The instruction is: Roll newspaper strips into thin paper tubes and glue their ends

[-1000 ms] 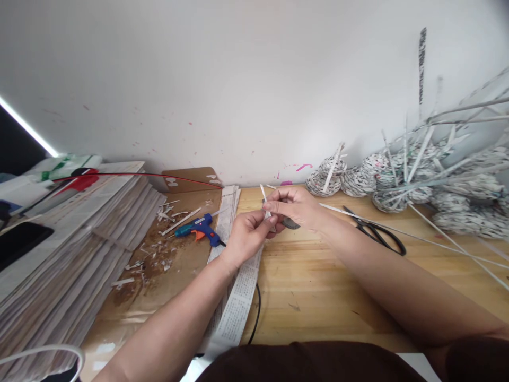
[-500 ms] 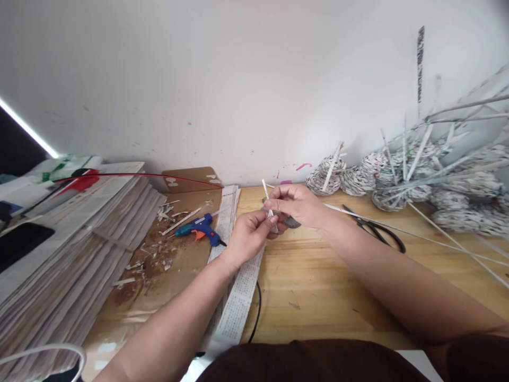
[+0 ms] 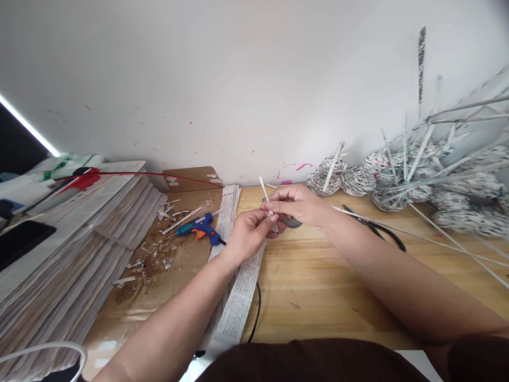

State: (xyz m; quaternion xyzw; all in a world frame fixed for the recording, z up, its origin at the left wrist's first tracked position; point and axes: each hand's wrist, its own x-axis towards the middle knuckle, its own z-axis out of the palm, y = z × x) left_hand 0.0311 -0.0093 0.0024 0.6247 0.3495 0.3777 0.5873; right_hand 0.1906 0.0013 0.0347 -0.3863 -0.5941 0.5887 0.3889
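Above the wooden table, my two hands meet with closed fingers around a small piece made of rolled newspaper. My left hand (image 3: 248, 233) pinches its pale lower end between thumb and forefinger. My right hand (image 3: 298, 204) grips the piece from the other side, thumb against a thin white paper stick (image 3: 263, 185) that juts up between the hands. Under the right hand shows a grey curved part (image 3: 293, 223); the fingers cover most of it. Behind the right wrist, a long thin paper tube (image 3: 382, 226) runs off to the right.
To the left lie a blue glue gun (image 3: 201, 227), paper scraps (image 3: 165, 260) and a tall newspaper stack (image 3: 91, 239). Newspaper strips (image 3: 238, 305) lie beneath my left arm. Black scissors (image 3: 379, 232) and woven paper pieces (image 3: 326, 178) with protruding tubes occupy the right.
The paper stick's tip has shifted slightly left and up. My right fingers have moved a little on the piece, while my left hand stays nearly in place.
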